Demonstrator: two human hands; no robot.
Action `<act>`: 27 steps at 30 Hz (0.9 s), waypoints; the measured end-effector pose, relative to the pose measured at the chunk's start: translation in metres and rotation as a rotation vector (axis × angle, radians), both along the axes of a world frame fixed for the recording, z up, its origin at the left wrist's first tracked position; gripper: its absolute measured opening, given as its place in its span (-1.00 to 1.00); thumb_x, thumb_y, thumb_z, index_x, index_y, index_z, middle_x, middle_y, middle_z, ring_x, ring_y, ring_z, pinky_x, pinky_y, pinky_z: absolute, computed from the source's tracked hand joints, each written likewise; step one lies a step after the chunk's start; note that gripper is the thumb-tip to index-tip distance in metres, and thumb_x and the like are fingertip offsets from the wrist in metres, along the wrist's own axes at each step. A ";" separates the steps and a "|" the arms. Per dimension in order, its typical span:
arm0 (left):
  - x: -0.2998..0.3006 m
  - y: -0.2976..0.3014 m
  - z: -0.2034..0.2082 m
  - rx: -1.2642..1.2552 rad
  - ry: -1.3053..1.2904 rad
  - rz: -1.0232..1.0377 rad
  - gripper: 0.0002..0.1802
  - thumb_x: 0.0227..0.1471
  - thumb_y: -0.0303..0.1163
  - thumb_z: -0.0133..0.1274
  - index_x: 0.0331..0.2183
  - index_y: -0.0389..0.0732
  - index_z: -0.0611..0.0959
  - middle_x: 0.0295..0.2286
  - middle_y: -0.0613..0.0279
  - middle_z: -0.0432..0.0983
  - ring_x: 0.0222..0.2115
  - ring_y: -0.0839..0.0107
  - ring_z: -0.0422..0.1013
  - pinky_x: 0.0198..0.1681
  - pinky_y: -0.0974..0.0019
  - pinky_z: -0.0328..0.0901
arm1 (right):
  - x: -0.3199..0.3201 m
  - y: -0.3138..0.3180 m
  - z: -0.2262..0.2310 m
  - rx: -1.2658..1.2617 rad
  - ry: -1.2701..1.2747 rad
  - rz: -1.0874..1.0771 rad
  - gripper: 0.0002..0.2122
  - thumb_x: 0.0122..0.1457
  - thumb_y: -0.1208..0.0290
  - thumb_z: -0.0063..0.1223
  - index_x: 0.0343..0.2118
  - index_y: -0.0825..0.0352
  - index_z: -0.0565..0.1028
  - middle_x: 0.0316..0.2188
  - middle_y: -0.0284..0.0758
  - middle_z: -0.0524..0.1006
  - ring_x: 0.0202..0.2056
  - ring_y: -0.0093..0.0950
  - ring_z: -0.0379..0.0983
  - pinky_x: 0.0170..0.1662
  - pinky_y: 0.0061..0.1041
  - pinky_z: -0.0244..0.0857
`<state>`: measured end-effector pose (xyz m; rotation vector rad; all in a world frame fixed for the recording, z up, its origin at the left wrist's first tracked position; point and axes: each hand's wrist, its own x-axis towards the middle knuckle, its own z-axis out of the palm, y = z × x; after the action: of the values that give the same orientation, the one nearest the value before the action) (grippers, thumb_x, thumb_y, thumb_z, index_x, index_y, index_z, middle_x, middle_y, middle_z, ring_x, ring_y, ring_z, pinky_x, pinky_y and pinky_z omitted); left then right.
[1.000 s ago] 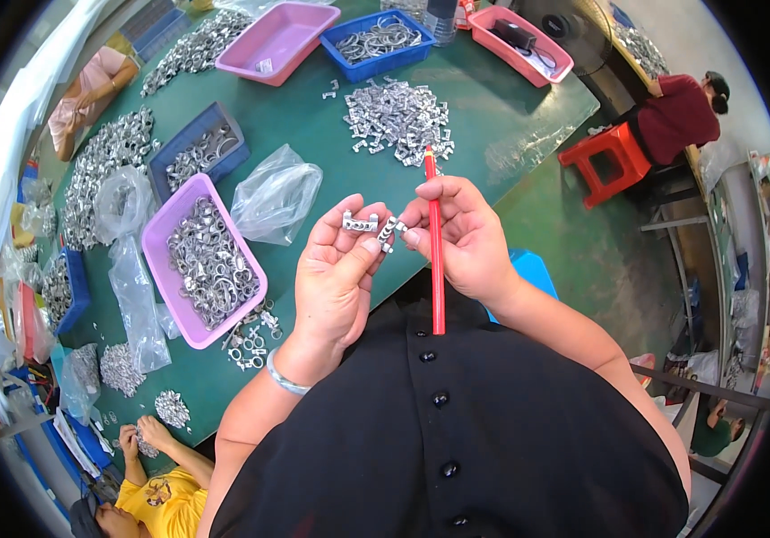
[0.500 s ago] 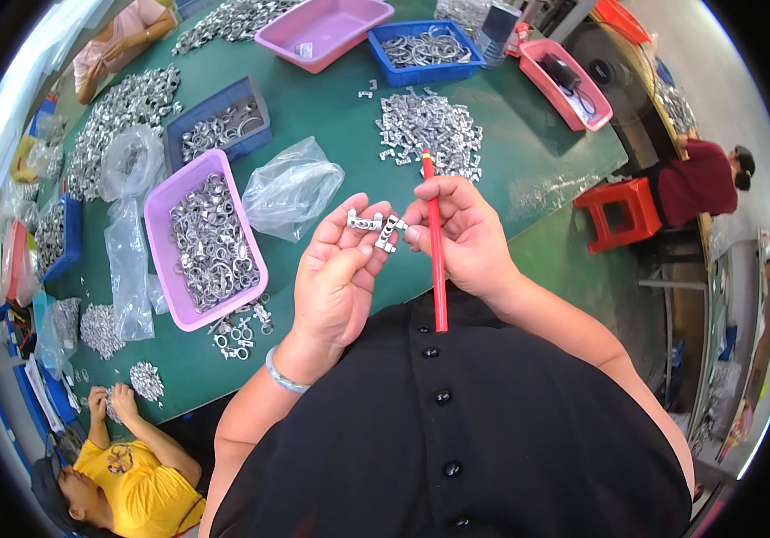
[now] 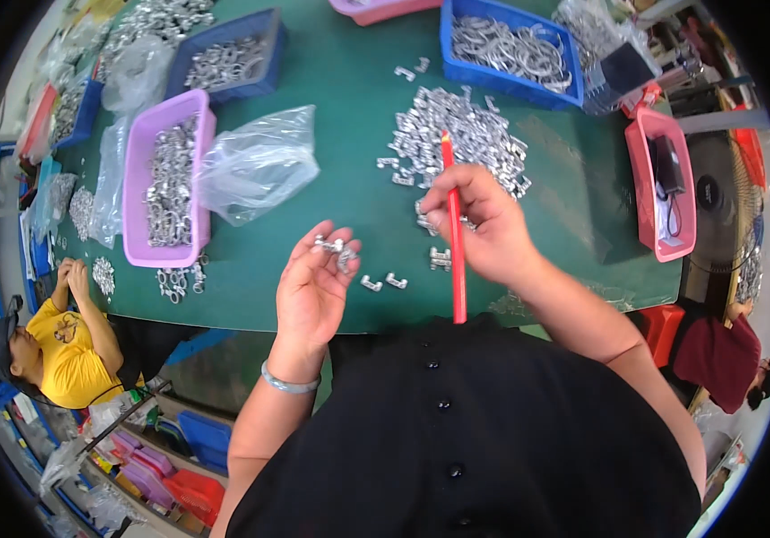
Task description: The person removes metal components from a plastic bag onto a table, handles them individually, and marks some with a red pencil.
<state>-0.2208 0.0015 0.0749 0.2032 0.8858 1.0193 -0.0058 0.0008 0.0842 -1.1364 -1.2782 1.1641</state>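
My left hand [image 3: 306, 294] is curled upward near the table's front edge, with small silver metal fittings [image 3: 336, 247] held between its thumb and fingers. A red pencil [image 3: 458, 269] stands slanted in my right hand [image 3: 485, 229], tip pointing away from me. The fingertips of that hand are at the near side of a heap of small silver fittings [image 3: 452, 130]; whether they also pinch a piece is hidden. Close by lie a fitting [image 3: 440, 259] just below my right fingers and two loose curved pieces [image 3: 383, 282] between my hands.
Left of my hands are a clear plastic bag [image 3: 264, 166] and a purple tray [image 3: 134, 193] of silver rings. Blue bins [image 3: 512, 82] and a pink tray [image 3: 663, 242] stand farther out. A person in yellow [image 3: 80, 354] works at left; another in dark red [image 3: 717, 359] is at right.
My right hand has left the fittings at my left hand and reached to the heap, still holding the pencil. The whole view has shifted. Loose pieces now show on the table between my hands.
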 end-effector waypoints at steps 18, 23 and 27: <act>0.019 -0.040 -0.110 1.328 1.464 -0.613 -0.66 -0.39 -0.50 0.14 -0.38 -0.20 0.54 -0.25 0.07 0.33 -0.18 0.06 0.23 -0.12 0.13 0.13 | 0.084 -0.051 -0.109 0.425 -0.753 -0.056 -0.64 -0.23 0.67 0.10 -0.34 0.28 0.23 -0.28 -0.21 0.43 -0.41 -0.25 0.36 -0.37 -0.41 0.28; -0.004 -0.056 -0.095 1.252 1.537 -0.500 -0.64 -0.31 -0.53 0.09 -0.30 -0.28 0.48 -0.22 0.05 0.32 -0.16 0.07 0.22 -0.09 0.14 0.12 | 0.073 -0.053 -0.112 0.488 -0.832 -0.041 -0.69 -0.22 0.65 0.09 -0.38 0.30 0.25 -0.25 -0.20 0.42 -0.32 -0.19 0.35 -0.29 -0.38 0.26; -0.065 -0.117 -0.103 0.853 1.630 -0.152 -0.80 -0.26 -0.54 0.04 -0.42 -0.28 0.50 -0.38 0.03 0.34 -0.36 0.15 0.26 -0.24 0.21 0.19 | 0.061 -0.046 -0.119 0.485 -0.856 -0.044 -0.68 -0.22 0.64 0.10 -0.37 0.28 0.26 -0.21 -0.19 0.41 -0.16 -0.16 0.26 -0.14 -0.31 0.17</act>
<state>-0.2858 -0.1159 -0.0285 1.9854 1.7370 0.9003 0.0550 -0.0457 -0.0346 -1.3123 -2.0198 0.2534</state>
